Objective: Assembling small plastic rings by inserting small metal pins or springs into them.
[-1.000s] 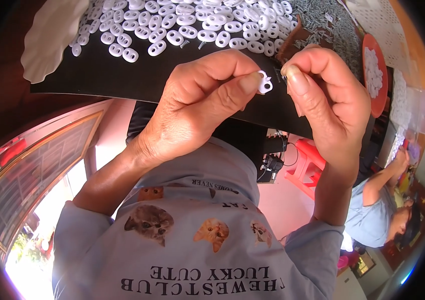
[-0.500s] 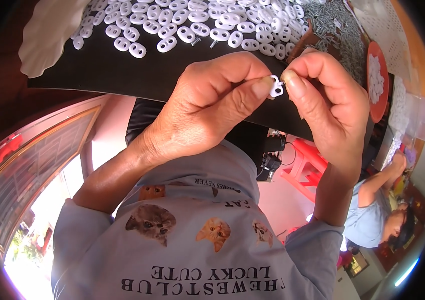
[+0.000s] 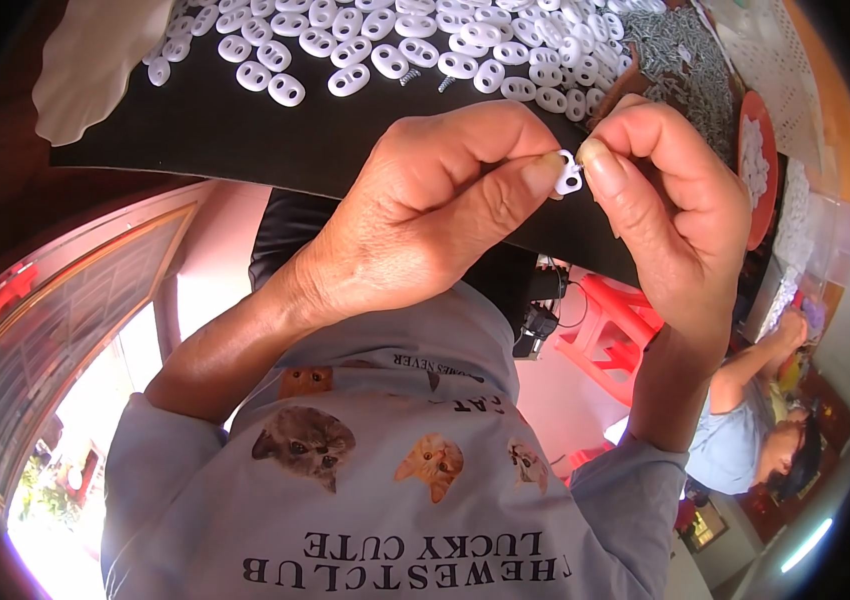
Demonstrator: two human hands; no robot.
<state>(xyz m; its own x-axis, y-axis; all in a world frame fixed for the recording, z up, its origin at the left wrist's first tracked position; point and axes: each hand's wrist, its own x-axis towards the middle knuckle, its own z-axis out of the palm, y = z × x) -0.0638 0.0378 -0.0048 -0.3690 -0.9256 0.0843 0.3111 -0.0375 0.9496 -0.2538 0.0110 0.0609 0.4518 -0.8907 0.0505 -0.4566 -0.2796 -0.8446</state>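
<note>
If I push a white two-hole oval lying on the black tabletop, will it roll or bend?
The white two-hole oval lies flat, so it would probably slide, not roll. Its thick, smooth rim suggests it likely won't bend.

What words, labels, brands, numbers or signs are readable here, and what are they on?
Grey shirt: large dark lettering, upside down in the view; readable, but I won't copy it out.
Same shirt, higher in the picture: smaller lettering, partly lost in folds.
White two-holed pieces: no lettering I can make out.
Background: any lettering is too small or blurred to read.

Blown-out glare [image 3: 65,560] at lower left
</note>
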